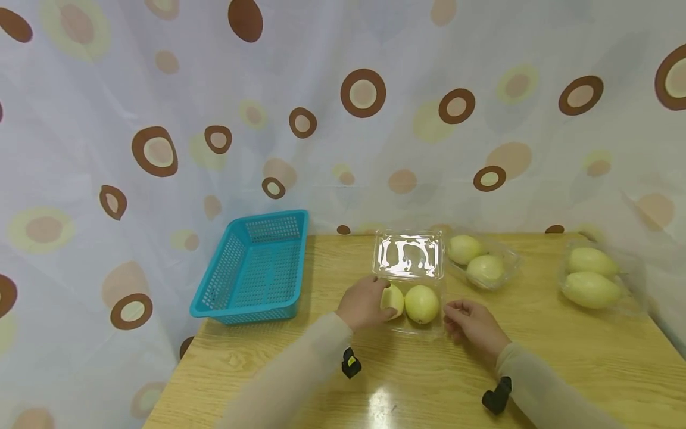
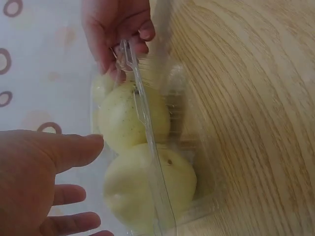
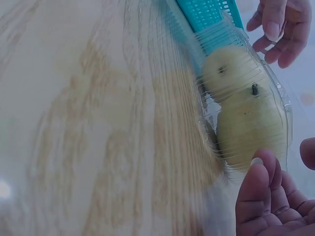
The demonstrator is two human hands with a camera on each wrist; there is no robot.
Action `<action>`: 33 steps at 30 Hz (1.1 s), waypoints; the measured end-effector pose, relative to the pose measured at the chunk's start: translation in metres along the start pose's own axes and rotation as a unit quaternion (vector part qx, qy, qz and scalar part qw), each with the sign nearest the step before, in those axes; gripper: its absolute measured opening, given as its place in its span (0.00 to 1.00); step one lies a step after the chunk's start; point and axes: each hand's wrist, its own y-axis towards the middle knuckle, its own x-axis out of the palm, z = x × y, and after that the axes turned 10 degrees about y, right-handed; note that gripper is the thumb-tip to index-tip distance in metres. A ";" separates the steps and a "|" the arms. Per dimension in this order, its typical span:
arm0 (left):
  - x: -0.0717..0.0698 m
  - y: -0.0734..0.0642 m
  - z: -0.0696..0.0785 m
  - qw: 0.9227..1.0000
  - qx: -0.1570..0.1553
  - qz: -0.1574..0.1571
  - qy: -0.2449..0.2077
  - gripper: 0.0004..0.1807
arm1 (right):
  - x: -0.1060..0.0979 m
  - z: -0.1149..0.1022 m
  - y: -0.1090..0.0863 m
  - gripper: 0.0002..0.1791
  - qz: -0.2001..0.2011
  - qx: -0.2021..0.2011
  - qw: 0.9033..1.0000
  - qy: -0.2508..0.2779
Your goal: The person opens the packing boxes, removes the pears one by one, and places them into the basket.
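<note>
Two round, pale yellow fruits, the left one (image 1: 393, 301) and the right one (image 1: 421, 304), sit side by side in a clear plastic clamshell box (image 1: 423, 329). Its transparent lid (image 1: 408, 256) lies folded back, away from me. My left hand (image 1: 364, 302) is at the left side of the box, partly covering the left fruit; its thumb and fingers are spread apart in the left wrist view. At the box's right end is my right hand (image 1: 474, 328), its fingers (image 3: 256, 194) loosely bent right by the wall and its thumb held apart.
A blue-green plastic basket (image 1: 246, 314) stands at the back left of the wooden table (image 1: 429, 387). Behind and to the right are two more clear boxes, one (image 1: 511, 265) near and one (image 1: 635, 289) farther right, each with two pale yellow fruits. A patterned curtain (image 1: 321, 71) hangs behind.
</note>
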 end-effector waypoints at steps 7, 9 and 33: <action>0.003 0.017 -0.007 0.994 0.070 -0.012 0.081 0.36 | -0.001 0.002 -0.001 0.27 -0.005 0.002 1.000 -0.002; 0.002 0.021 -0.007 0.990 0.090 -0.022 0.107 0.36 | -0.001 0.003 -0.002 0.27 -0.007 0.001 1.000 0.002; 0.014 0.042 0.009 0.961 0.140 -0.113 0.212 0.33 | 0.007 0.004 0.002 0.21 0.006 -0.031 0.999 -0.039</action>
